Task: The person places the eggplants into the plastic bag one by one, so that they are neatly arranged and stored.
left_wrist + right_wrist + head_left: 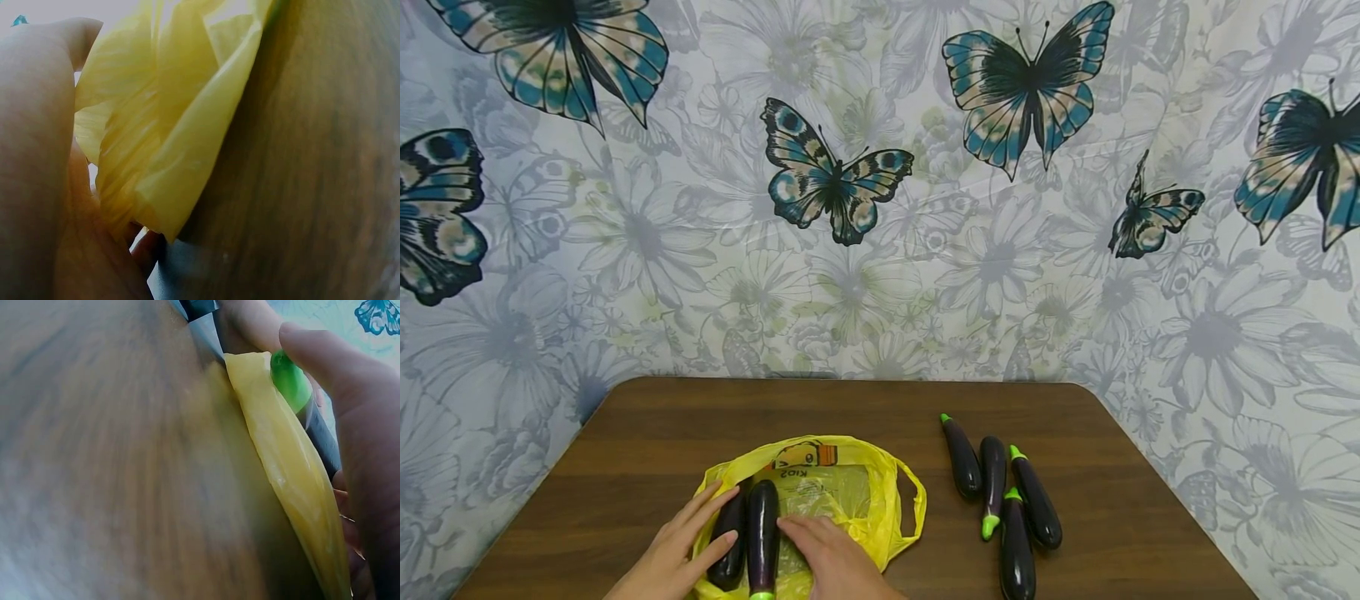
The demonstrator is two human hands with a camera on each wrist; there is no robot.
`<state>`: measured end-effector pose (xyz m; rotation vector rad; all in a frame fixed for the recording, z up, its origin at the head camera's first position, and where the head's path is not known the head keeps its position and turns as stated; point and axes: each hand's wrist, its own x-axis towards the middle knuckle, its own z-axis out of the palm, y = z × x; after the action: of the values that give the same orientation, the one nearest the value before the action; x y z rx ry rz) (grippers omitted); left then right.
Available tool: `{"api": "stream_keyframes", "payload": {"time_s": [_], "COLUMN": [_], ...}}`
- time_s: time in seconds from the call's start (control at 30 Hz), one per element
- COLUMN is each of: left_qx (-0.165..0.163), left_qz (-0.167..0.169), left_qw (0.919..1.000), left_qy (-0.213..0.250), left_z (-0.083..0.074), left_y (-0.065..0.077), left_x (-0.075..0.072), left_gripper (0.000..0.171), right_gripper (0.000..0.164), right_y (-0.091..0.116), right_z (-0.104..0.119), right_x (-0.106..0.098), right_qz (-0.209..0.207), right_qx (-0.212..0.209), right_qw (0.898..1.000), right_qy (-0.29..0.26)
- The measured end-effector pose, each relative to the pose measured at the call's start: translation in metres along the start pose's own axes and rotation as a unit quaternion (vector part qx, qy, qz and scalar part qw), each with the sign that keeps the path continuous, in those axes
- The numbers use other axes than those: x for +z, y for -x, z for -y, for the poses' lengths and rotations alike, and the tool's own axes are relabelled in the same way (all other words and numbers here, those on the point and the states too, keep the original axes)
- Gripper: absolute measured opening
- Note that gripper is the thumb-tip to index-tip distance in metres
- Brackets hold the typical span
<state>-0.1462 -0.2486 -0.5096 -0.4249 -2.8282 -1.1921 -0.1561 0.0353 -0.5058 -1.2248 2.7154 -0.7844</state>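
The work looks partly through: two eggplants lie side by side within the mouth of the yellow bag (889,521), while four more eggplants (993,475) lie in a loose cluster on the desk (1150,533), right of it. The person's left hand (677,546) reaches over the bag's left rim, fingers extended and touching the left eggplant (727,543); its grip is loose, not closed round anything. The right hand (838,557) has its fingertips at the right side of the right eggplant (763,533) (green cap toward the near edge), its grip likewise slack. If the bag is being filled, four remain; if emptied, two do. These views alone cannot settle which.
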Motion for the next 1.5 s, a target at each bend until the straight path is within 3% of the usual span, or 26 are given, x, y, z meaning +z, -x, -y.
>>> {"api": "stream_keyframes", "payload": {"time_s": [0.3, 0.6, 0.83, 1.03, 1.13, 1.5], "left_qx": [-0.001, 0.012, -0.01, -0.005, -0.01, 0.0], "left_qz": [0.011, -0.008, 0.013, 0.012, 0.014, 0.002], "left_qw": [0.9999, 0.9998, 0.9998, 0.9999, 0.9998, 0.9999], "left_qy": [-0.005, -0.013, -0.007, -0.008, -0.004, -0.016], "left_z": [-0.0021, -0.0024, -0.0031, -0.004, -0.0039, -0.0053], "left_y": [0.0004, 0.0016, 0.001, 0.0012, 0.0009, 0.0018], "left_x": [-0.0007, 0.0001, -0.001, -0.0017, -0.0016, -0.0003], "left_gripper": [0.057, 0.055, 0.056, 0.056, 0.057, 0.057], "right_gripper": [0.087, 0.073, 0.081, 0.065, 0.064, 0.075], "right_y": [-0.0014, -0.002, -0.0035, -0.0023, -0.0024, -0.0042], "right_z": [-0.0035, 0.0015, -0.0017, 0.0023, 0.0027, -0.0016], "right_x": [0.0011, 0.0026, 0.0023, 0.0033, 0.0025, 0.0091], "right_qz": [-0.012, -0.022, -0.005, -0.017, -0.016, -0.029], "right_qx": [-0.019, 0.005, -0.002, 0.011, 0.012, -0.017], "right_qw": [1.0, 1.0, 1.0, 0.999, 0.999, 0.999], "right_qy": [0.007, -0.015, -0.025, -0.038, -0.044, 0.023]}}
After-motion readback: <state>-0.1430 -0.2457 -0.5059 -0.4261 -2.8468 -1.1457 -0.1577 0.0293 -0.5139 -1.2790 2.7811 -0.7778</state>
